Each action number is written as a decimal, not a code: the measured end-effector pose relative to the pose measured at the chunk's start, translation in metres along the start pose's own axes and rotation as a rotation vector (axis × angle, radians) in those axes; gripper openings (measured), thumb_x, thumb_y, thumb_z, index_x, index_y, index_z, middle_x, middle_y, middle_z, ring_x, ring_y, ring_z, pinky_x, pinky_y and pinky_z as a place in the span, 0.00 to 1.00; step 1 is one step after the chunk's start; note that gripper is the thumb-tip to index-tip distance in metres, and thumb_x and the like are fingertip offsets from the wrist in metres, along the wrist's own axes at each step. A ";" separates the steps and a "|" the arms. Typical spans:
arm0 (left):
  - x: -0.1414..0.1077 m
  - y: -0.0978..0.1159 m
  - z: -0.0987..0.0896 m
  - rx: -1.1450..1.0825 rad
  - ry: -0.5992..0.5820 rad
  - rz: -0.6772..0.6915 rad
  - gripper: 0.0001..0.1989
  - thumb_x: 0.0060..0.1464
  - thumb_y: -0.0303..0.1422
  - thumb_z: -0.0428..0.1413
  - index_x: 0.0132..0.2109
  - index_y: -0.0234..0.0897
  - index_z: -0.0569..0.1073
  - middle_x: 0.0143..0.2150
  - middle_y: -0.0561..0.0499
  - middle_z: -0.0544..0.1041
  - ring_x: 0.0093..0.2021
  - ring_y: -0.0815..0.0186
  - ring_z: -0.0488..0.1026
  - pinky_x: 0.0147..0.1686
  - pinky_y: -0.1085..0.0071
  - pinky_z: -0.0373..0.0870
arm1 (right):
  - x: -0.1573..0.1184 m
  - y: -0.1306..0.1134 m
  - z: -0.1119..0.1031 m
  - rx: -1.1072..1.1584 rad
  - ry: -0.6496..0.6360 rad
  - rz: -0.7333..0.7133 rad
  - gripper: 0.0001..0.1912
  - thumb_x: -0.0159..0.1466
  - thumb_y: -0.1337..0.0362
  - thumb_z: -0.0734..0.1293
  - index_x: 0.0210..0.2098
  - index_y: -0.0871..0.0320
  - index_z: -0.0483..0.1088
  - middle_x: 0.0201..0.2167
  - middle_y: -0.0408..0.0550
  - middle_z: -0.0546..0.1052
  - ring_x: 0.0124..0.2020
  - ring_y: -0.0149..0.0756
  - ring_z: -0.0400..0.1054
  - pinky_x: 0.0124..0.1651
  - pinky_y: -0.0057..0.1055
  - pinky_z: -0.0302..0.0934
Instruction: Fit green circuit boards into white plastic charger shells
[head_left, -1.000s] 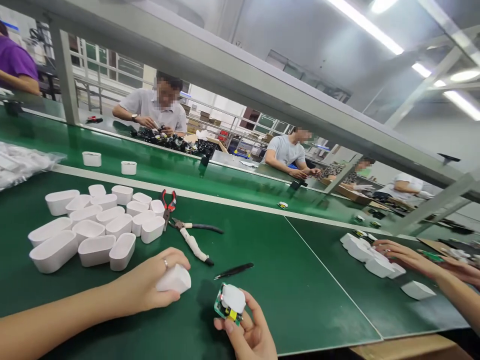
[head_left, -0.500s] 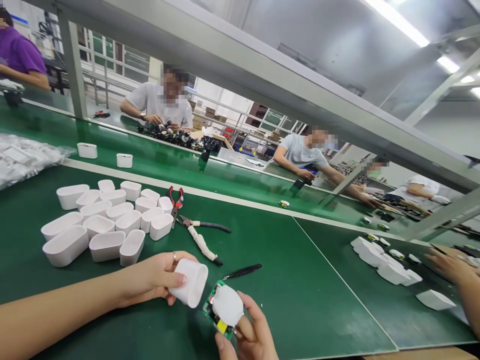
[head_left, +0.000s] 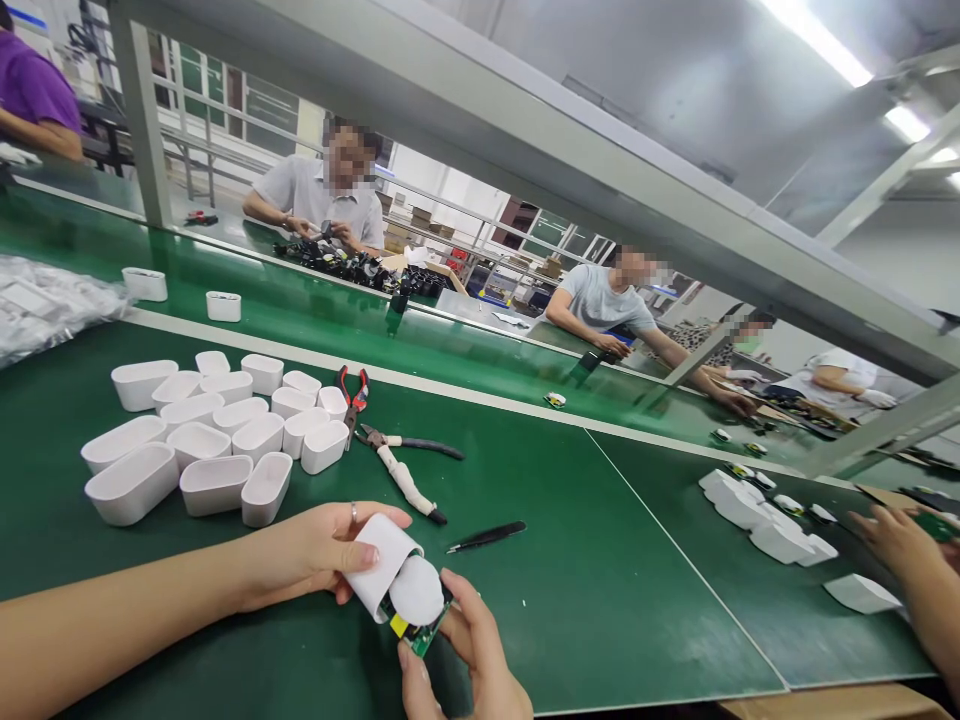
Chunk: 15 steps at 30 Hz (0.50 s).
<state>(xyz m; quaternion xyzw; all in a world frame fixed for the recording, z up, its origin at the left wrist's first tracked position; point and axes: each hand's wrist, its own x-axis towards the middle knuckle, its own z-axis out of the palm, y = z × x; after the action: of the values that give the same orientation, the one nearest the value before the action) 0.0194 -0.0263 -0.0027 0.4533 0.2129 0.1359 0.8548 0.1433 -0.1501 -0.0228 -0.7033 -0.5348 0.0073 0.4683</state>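
Observation:
My left hand (head_left: 341, 550) is closed around a white plastic housing (head_left: 382, 555), its open end facing right. In my right hand (head_left: 469, 645) a green circuit board (head_left: 427, 638) is pinched between thumb and fingers. A round white pad covers part of the board, and a bit of yellow shows beside it. The board's leading edge is at the mouth of the housing and partly inside it. Black tweezers (head_left: 487, 537) lie beyond my hands. Further off are pliers with white-wrapped and dark handles (head_left: 405, 480) and red-and-black pliers (head_left: 351, 400).
Several open white housings (head_left: 202, 425) stand at the left of the green bench. A plastic bag of white parts (head_left: 52, 310) sits far left. Along the green conveyor (head_left: 480, 365) are filled housings and small boards. A co-worker's hand (head_left: 904, 545) works at right near white pieces (head_left: 765, 520).
My right hand has brought the circuit board up and left to the housing, and its edge has gone into the opening. Items on the conveyor have shifted left.

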 end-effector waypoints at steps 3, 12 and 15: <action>0.002 -0.004 -0.003 0.012 -0.003 0.014 0.30 0.33 0.40 0.61 0.45 0.36 0.62 0.32 0.52 0.67 0.28 0.71 0.63 0.21 0.79 0.55 | 0.001 -0.001 -0.001 -0.061 -0.023 -0.028 0.22 0.47 0.67 0.57 0.43 0.53 0.59 0.28 0.40 0.75 0.30 0.31 0.70 0.30 0.20 0.64; 0.001 -0.006 -0.003 0.010 -0.019 -0.004 0.32 0.37 0.39 0.60 0.49 0.35 0.60 0.32 0.51 0.68 0.30 0.70 0.64 0.23 0.78 0.56 | 0.001 -0.004 0.000 -0.220 -0.108 -0.099 0.22 0.49 0.67 0.55 0.45 0.52 0.57 0.32 0.42 0.74 0.32 0.35 0.69 0.32 0.26 0.63; 0.002 -0.006 -0.002 -0.012 -0.018 -0.007 0.34 0.37 0.40 0.60 0.51 0.34 0.58 0.33 0.50 0.68 0.31 0.69 0.64 0.23 0.78 0.56 | 0.002 -0.007 0.002 -0.184 -0.104 -0.131 0.21 0.52 0.67 0.56 0.47 0.53 0.56 0.26 0.42 0.73 0.27 0.32 0.68 0.31 0.27 0.62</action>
<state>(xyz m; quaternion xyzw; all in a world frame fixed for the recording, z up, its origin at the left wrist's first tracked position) 0.0201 -0.0270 -0.0094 0.4488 0.2060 0.1298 0.8598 0.1381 -0.1473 -0.0178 -0.7056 -0.6016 -0.0362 0.3728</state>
